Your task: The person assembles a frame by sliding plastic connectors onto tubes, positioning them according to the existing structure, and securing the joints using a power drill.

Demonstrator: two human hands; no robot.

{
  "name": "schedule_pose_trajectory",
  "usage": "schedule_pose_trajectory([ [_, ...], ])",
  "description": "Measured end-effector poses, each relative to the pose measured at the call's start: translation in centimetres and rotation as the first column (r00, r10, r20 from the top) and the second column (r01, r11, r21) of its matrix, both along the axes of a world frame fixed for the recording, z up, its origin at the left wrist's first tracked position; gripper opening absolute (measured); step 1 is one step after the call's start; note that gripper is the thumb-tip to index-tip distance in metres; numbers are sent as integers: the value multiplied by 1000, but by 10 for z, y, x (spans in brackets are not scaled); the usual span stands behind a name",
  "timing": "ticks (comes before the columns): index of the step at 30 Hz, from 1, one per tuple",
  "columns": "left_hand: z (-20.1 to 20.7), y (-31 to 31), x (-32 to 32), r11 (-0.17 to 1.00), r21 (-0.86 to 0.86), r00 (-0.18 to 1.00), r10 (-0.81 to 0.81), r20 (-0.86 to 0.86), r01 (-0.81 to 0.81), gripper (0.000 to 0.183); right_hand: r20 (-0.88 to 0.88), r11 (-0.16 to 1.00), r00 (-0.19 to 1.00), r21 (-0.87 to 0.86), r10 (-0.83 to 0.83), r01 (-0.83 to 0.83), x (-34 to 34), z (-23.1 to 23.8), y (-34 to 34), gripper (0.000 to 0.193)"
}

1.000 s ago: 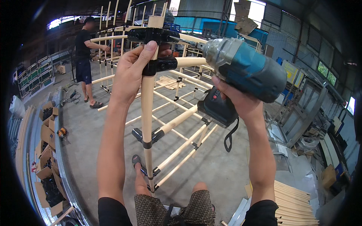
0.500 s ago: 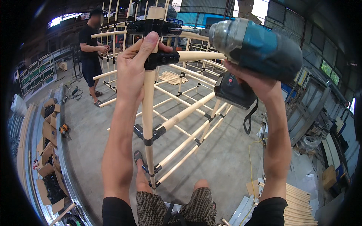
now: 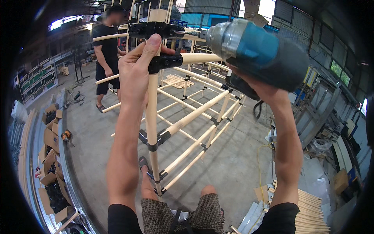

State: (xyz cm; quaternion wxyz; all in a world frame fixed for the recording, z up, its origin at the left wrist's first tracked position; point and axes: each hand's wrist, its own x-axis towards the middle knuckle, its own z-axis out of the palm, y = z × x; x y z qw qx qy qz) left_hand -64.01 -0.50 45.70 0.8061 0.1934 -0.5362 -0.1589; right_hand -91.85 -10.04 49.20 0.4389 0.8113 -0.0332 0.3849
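My left hand (image 3: 135, 64) is closed around a pale upright pole (image 3: 151, 101), its thumb lying up along the front. The grip sits between an upper black pipe joint (image 3: 156, 29) and a lower black joint (image 3: 168, 61), from which a pale rail (image 3: 198, 58) runs right. In my right hand (image 3: 261, 84) is a blue and black cordless impact driver (image 3: 257, 45), held level. Its bit points left at the right end of the upper joint; whether the tip touches a screw there I cannot make out. The driver hides most of my right fingers.
A frame of pale poles (image 3: 194, 117) and black joints spreads ahead over the concrete floor. Another person (image 3: 109, 50) stands beyond it, at the left. Open cartons (image 3: 52, 191) of black parts line the left side; a bundle of poles (image 3: 307, 212) lies at the lower right.
The driver has shifted a little left and turned, its battery now further behind my hand. My left hand keeps its grip. The other person has moved right and lowered an arm.
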Motion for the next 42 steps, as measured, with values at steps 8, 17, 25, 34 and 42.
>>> schedule_pose_trajectory([
  [8,-4,5,5,997,12,997,76,5,-76,43,725,177,686,668,61,-723,55,-22,66,20],
  [17,-2,4,5,996,57,997,75,-14,-74,40,479,486,875,748,75,-452,33,6,63,28],
  [25,-1,3,11,992,36,993,-120,-20,121,39,524,218,852,829,17,-514,37,3,67,19],
  [34,-3,0,17,993,62,994,-106,15,105,41,564,262,820,780,96,-568,41,-3,64,18],
  [42,-5,2,17,986,90,990,-140,-23,141,37,514,313,858,817,-10,-485,41,0,72,19],
])
